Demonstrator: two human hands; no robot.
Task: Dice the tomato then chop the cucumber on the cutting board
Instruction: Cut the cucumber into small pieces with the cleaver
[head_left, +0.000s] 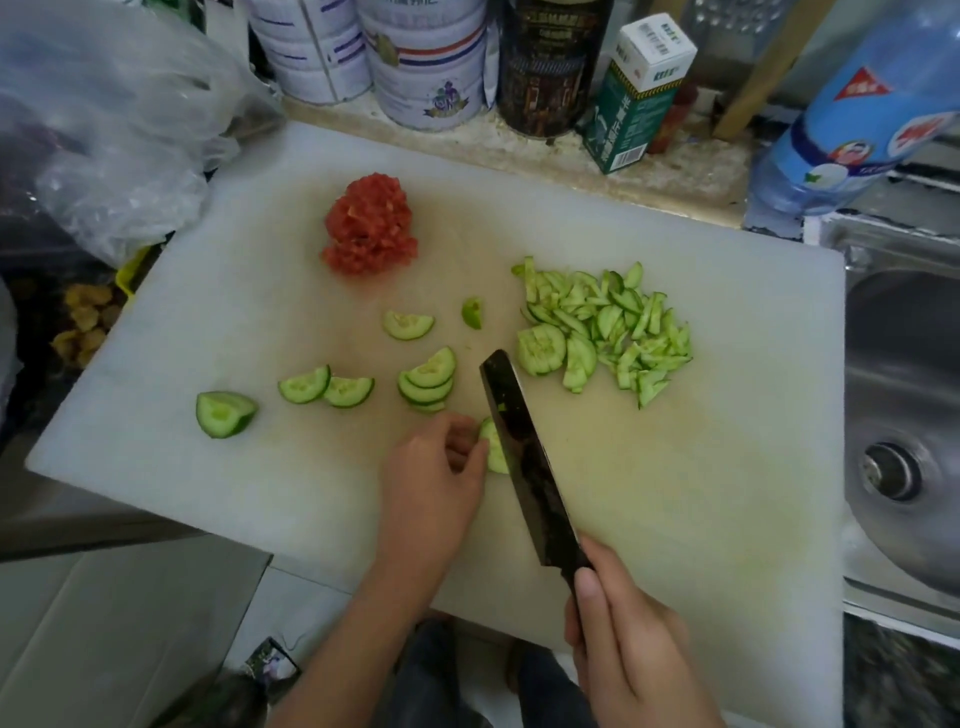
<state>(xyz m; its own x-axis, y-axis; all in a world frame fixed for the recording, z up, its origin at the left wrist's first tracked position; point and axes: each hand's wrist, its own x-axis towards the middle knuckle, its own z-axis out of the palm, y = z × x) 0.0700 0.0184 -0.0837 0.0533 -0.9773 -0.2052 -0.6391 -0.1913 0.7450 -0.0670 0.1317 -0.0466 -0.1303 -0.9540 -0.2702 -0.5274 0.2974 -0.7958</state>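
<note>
White cutting board (218, 322) lies left of a steel sink (904, 353); left grip (436, 473) pinches a cucumber piece (494, 453), right grip (623, 644) clasps the knife (527, 462).

The counter (675, 171) carries a white cutting board (260, 322), with tins (426, 67) and a green box (634, 104) along its far edge and a plastic bag (114, 130) far left.

one cutting board (675, 493), one knife (524, 457), two hands, namely left hand (431, 467) and right hand (623, 639), one diced tomato heap (370, 224), one cucumber strip pile (613, 327), one cucumber end chunk (224, 413), one slice stack (427, 382), three loose half-moon slices (408, 325) (304, 384) (349, 391), three tins (306, 52) (426, 62) (550, 67), one carton (636, 98), one bottle (862, 109), one sink (904, 415).
</note>
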